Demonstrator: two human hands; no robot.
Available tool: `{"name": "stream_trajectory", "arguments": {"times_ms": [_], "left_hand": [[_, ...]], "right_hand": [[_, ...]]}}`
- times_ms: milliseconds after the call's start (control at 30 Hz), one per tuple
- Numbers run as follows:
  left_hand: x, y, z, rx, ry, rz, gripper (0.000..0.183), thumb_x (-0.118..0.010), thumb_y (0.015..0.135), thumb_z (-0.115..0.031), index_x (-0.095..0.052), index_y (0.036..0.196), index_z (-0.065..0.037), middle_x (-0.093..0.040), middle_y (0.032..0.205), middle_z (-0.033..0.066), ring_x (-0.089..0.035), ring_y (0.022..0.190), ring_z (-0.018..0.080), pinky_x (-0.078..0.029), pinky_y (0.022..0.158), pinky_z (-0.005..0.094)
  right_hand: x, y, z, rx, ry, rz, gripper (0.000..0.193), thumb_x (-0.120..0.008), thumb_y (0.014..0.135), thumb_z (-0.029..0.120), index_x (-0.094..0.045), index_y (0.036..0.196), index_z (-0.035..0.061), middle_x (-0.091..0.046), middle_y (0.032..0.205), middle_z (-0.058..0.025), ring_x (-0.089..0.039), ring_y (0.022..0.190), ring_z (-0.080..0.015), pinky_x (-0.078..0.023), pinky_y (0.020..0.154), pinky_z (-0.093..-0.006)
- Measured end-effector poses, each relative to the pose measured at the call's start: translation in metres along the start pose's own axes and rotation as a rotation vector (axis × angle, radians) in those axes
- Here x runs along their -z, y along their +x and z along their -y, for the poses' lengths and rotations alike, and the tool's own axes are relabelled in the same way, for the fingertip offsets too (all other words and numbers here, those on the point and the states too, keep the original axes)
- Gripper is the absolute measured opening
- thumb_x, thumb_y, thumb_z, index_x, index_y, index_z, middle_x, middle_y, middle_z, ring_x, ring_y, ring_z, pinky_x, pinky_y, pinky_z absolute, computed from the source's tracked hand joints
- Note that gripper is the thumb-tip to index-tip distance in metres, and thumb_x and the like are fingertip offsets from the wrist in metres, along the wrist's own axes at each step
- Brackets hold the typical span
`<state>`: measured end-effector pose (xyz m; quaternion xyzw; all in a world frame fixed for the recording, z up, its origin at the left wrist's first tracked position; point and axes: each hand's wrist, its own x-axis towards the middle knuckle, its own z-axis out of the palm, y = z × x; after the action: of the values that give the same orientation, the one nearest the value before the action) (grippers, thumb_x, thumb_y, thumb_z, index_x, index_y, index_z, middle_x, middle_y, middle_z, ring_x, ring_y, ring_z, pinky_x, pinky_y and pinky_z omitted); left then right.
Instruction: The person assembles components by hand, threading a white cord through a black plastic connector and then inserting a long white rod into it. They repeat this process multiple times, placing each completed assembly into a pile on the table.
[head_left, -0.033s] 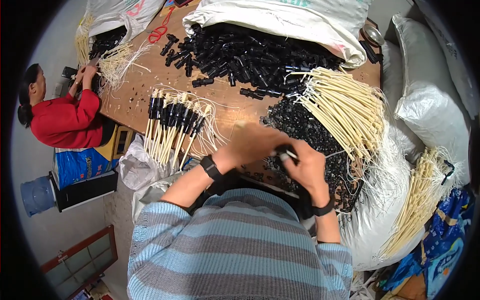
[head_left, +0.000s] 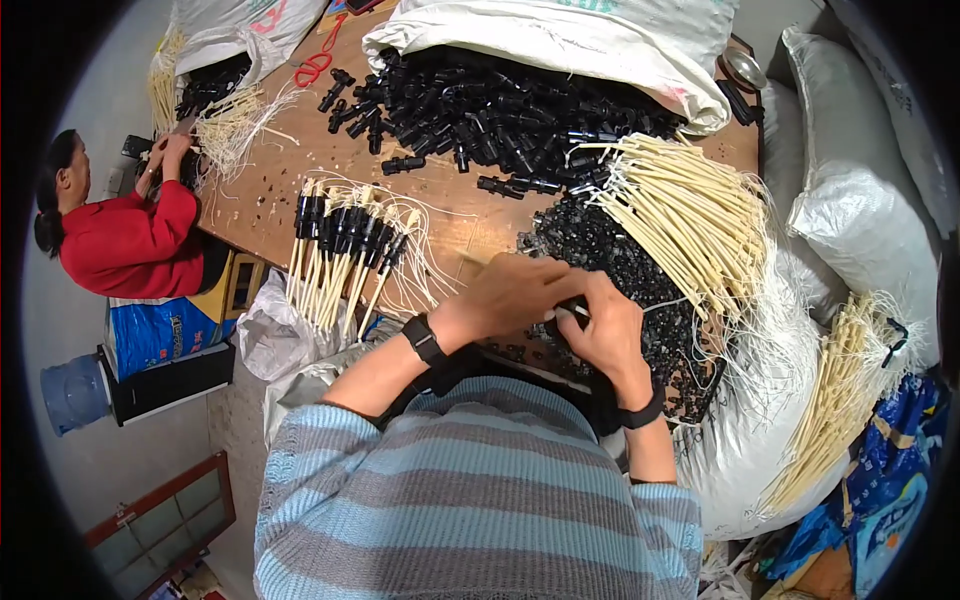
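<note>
My left hand [head_left: 508, 295] and my right hand [head_left: 610, 325] meet over the table's near edge, fingers closed. From beyond the left hand's knuckles pokes the end of a cream tube [head_left: 472, 258]; the rest is covered by the fingers. Between thumb and fingers of my right hand shows part of a black plastic connector [head_left: 577, 303]. How the two pieces join is hidden. Left of my hands lies a row of cream tubes fitted with black connectors [head_left: 350, 230], trailing thin white cords. Small black parts [head_left: 630, 260] are heaped just beyond my right hand.
A big pile of black connectors [head_left: 500, 110] spills from a white sack [head_left: 560, 35]. A bundle of cream tubes [head_left: 690, 215] lies at the right. Red scissors [head_left: 312, 68] rest at the far left. A co-worker in red [head_left: 135, 240] handles similar pieces. Full sacks [head_left: 860, 190] stand right.
My left hand, blurred before, is now sharper and lies closer against the right hand. The right hand has shifted slightly left.
</note>
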<state>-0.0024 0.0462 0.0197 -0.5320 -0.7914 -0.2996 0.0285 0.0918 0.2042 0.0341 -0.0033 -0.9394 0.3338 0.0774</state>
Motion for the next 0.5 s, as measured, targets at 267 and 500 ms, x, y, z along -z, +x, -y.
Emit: {"name": "stream_trajectory", "arguments": {"times_ms": [267, 500], "left_hand": [[0.004, -0.032, 0.048, 0.798, -0.234, 0.055, 0.013, -0.064, 0.081, -0.007, -0.064, 0.094, -0.003, -0.064, 0.073, 0.0061, -0.06, 0.058, 0.0147, -0.048, 0.055, 0.0307], [0.005, -0.017, 0.015, 0.719, -0.632, 0.029, 0.023, -0.067, 0.074, -0.001, -0.068, 0.097, -0.001, -0.064, 0.075, 0.0033, -0.059, 0.07, 0.0098, -0.048, 0.067, 0.0259]], "right_hand": [[0.028, -0.005, -0.016, -0.019, 0.649, -0.12, 0.014, -0.071, 0.084, 0.018, -0.063, 0.09, 0.0076, -0.068, 0.083, -0.0086, -0.063, 0.062, -0.0177, -0.047, 0.052, -0.0306], [-0.025, -0.003, -0.001, -0.015, 0.123, -0.006, 0.018, -0.07, 0.079, 0.015, -0.067, 0.095, 0.0073, -0.067, 0.076, -0.012, -0.065, 0.062, -0.03, -0.05, 0.053, -0.0374]]}}
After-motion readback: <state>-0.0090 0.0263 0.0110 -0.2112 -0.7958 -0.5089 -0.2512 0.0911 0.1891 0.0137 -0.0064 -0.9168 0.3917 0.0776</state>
